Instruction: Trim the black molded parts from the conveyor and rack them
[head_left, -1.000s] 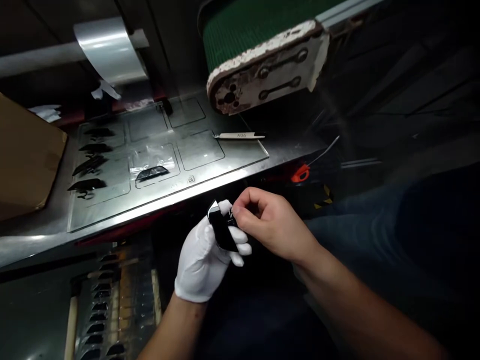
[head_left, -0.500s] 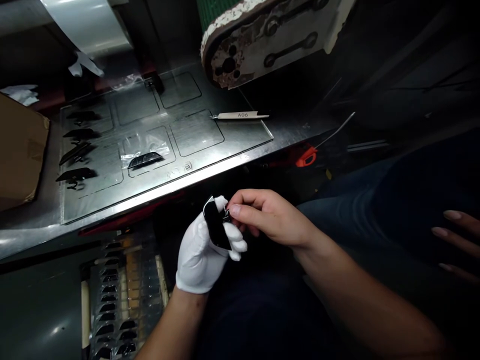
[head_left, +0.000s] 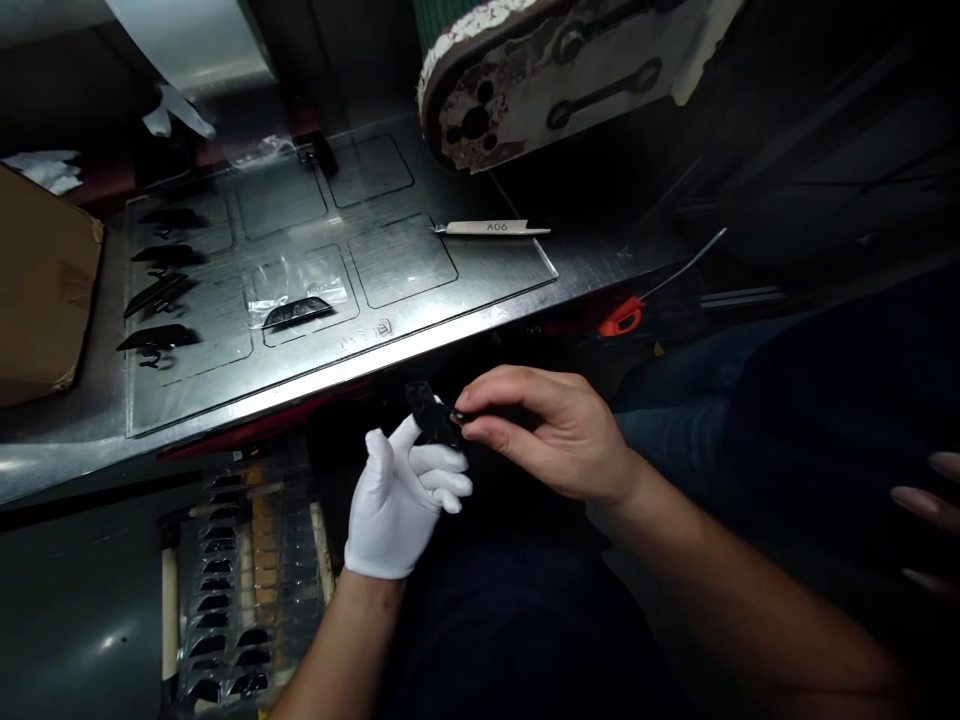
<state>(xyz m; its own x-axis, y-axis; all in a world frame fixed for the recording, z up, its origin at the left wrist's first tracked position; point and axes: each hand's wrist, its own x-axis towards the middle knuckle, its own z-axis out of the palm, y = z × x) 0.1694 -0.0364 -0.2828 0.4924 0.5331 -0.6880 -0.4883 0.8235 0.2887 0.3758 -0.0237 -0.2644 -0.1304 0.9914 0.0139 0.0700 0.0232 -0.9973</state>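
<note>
My left hand (head_left: 401, 495), in a white glove, is palm up with its thumb apart and its fingers spread under a dark piece (head_left: 435, 415). My bare right hand (head_left: 547, 430) pinches the small stem of that dark piece between thumb and fingertips, so the piece hangs just over the gloved fingers. On the glass-covered bench (head_left: 315, 375), a black part (head_left: 298, 312) rests on a clear plastic bag (head_left: 322, 280). Several similar dark parts (head_left: 159, 337) are lined up at the bench's left side.
A belt machine (head_left: 480, 110) juts in above the bench. Near the bench's right corner is a pale tool marked A06 (head_left: 491, 228). A cardboard box (head_left: 45, 290) stands left; a tray of black parts (head_left: 262, 570) is below. Another person's fingers (head_left: 926, 505) show at right.
My left hand has opened from around the dark piece and dropped slightly. The piece has turned and now hangs from my right hand's pinch. The view has shifted a little.
</note>
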